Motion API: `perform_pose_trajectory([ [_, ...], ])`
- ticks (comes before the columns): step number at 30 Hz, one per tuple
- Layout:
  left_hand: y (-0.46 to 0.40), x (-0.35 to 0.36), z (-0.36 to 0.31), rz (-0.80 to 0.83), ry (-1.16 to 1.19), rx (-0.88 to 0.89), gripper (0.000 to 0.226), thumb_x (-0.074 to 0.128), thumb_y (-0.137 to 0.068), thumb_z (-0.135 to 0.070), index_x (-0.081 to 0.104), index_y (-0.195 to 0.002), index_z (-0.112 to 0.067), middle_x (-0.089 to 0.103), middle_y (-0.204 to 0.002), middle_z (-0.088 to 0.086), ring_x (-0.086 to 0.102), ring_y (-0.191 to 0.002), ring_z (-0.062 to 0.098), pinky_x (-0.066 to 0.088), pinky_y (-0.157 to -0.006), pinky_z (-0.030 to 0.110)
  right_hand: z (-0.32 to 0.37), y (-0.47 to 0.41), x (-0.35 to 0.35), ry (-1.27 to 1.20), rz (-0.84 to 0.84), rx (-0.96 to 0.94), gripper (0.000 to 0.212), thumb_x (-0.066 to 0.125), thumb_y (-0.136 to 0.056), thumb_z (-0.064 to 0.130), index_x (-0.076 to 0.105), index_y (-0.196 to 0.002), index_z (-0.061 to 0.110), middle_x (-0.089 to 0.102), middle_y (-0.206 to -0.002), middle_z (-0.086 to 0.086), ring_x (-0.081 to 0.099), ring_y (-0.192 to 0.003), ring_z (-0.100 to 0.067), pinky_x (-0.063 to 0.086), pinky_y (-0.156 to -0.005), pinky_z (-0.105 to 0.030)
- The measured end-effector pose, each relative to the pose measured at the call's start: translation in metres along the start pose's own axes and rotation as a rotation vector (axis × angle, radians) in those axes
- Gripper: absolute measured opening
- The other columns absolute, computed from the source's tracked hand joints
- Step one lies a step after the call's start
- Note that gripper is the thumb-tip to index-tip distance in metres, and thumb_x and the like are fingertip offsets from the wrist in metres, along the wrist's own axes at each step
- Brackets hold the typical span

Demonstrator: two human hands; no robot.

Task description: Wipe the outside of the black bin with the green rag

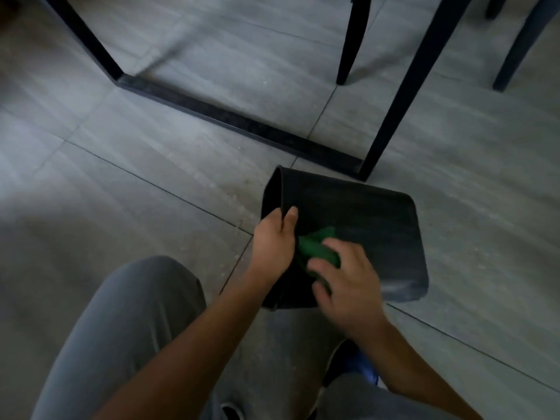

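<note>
The black bin (363,225) is lying on its side on the grey tiled floor, its open mouth facing left and its base to the right. The green rag (318,248) (crumpled, partly hidden) is pressing against its upturned side near the rim.

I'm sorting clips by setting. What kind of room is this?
Probably a home dining area: grey floor tiles, a black metal table frame and dark chair legs stand beyond the black bin.
</note>
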State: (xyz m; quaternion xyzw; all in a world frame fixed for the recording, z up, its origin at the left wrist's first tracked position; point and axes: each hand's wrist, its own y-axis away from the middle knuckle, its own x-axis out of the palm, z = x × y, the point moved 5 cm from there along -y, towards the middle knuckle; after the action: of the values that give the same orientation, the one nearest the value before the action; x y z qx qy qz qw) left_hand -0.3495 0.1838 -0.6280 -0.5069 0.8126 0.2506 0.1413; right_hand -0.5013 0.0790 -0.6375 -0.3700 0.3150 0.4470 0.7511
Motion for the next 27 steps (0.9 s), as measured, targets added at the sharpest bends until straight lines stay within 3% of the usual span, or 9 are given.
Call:
perform_pose_trajectory([
  [2,-0.002,-0.006,0.003,0.028,-0.026,-0.014,0.044,0.046,-0.109,-0.039,0.062,-0.090,-0.003,0.067,-0.080,0.015,0.068,-0.070,0.025,0.054,-0.060,0.035,-0.027,-0.001,-0.002,0.081,-0.021,0.021,0.025,0.070,-0.079,0.017,0.068,-0.105,0.019,0.056,-0.129,-0.017,0.055,-0.111,-0.038,0.048,-0.088,-0.040],
  [5,-0.007,-0.020,0.013,0.031,0.039,-0.083,0.039,0.045,-0.108,-0.045,0.063,-0.093,-0.014,0.070,-0.083,0.007,0.072,-0.071,0.016,0.059,-0.061,0.029,-0.148,0.021,-0.055,0.252,-0.037,0.742,0.025,0.074,-0.085,0.006,0.072,-0.110,0.009,0.054,-0.130,-0.024,0.054,-0.113,-0.047,0.052,-0.086,-0.051],
  [7,-0.012,-0.029,0.015,0.012,0.051,-0.091,0.037,0.045,-0.108,-0.046,0.064,-0.092,-0.018,0.069,-0.082,0.003,0.070,-0.067,0.008,0.053,-0.057,0.021,-0.176,0.035,-0.076,0.253,-0.008,0.937,0.025,0.072,-0.088,0.009,0.071,-0.113,0.012,0.054,-0.127,-0.022,0.055,-0.110,-0.046,0.051,-0.086,-0.050],
  [10,-0.019,-0.032,0.016,0.021,0.076,-0.100,0.037,0.047,-0.106,-0.050,0.066,-0.098,-0.018,0.073,-0.089,0.006,0.073,-0.077,0.017,0.059,-0.066,0.032,-0.141,0.011,-0.071,0.024,-0.144,0.745,0.033,0.072,-0.084,0.007,0.067,-0.115,0.017,0.059,-0.124,-0.014,0.061,-0.106,-0.034,0.050,-0.089,-0.039],
  [14,-0.015,-0.026,0.008,0.111,0.248,-0.084,0.024,0.056,-0.103,-0.047,0.068,-0.111,-0.027,0.077,-0.100,-0.004,0.076,-0.091,0.014,0.064,-0.077,0.035,-0.081,-0.036,-0.065,-0.458,-0.296,0.565,0.054,0.066,-0.079,0.014,0.055,-0.124,0.042,0.065,-0.114,0.028,0.065,-0.101,0.006,0.049,-0.080,-0.007],
  [17,-0.012,-0.024,0.004,0.238,0.425,-0.108,0.020,0.062,-0.102,-0.033,0.065,-0.120,-0.041,0.076,-0.107,-0.014,0.075,-0.099,0.011,0.063,-0.074,0.027,-0.080,-0.057,-0.050,-0.804,-0.274,0.641,0.051,0.066,-0.077,0.009,0.063,-0.114,0.044,0.073,-0.106,0.020,0.071,-0.096,-0.003,0.056,-0.074,-0.019],
  [22,-0.008,-0.026,0.002,0.251,0.483,-0.122,0.033,0.055,-0.106,-0.026,0.058,-0.133,-0.045,0.073,-0.111,-0.021,0.072,-0.101,0.003,0.060,-0.076,0.023,-0.119,-0.042,-0.037,-0.852,-0.171,0.936,0.029,0.071,-0.066,0.033,0.070,-0.095,0.028,0.075,-0.089,0.006,0.072,-0.091,-0.019,0.052,-0.080,-0.036],
  [25,-0.008,-0.026,0.003,0.242,0.462,-0.106,0.030,0.053,-0.106,-0.023,0.059,-0.125,-0.047,0.073,-0.108,-0.024,0.071,-0.099,-0.001,0.060,-0.072,0.017,-0.143,-0.041,-0.047,-0.696,0.128,0.936,0.068,0.076,-0.060,0.075,0.067,-0.109,0.028,0.076,-0.099,0.009,0.072,-0.093,-0.015,0.053,-0.088,-0.040],
  [27,-0.009,-0.024,0.001,0.244,0.445,-0.096,0.030,0.053,-0.107,-0.021,0.059,-0.123,-0.046,0.073,-0.106,-0.026,0.071,-0.097,-0.003,0.059,-0.070,0.014,-0.144,-0.038,-0.045,-0.455,0.374,0.885,0.079,0.082,-0.062,0.075,0.060,-0.125,0.032,0.074,-0.111,0.011,0.071,-0.099,-0.014,0.053,-0.089,-0.038],
])
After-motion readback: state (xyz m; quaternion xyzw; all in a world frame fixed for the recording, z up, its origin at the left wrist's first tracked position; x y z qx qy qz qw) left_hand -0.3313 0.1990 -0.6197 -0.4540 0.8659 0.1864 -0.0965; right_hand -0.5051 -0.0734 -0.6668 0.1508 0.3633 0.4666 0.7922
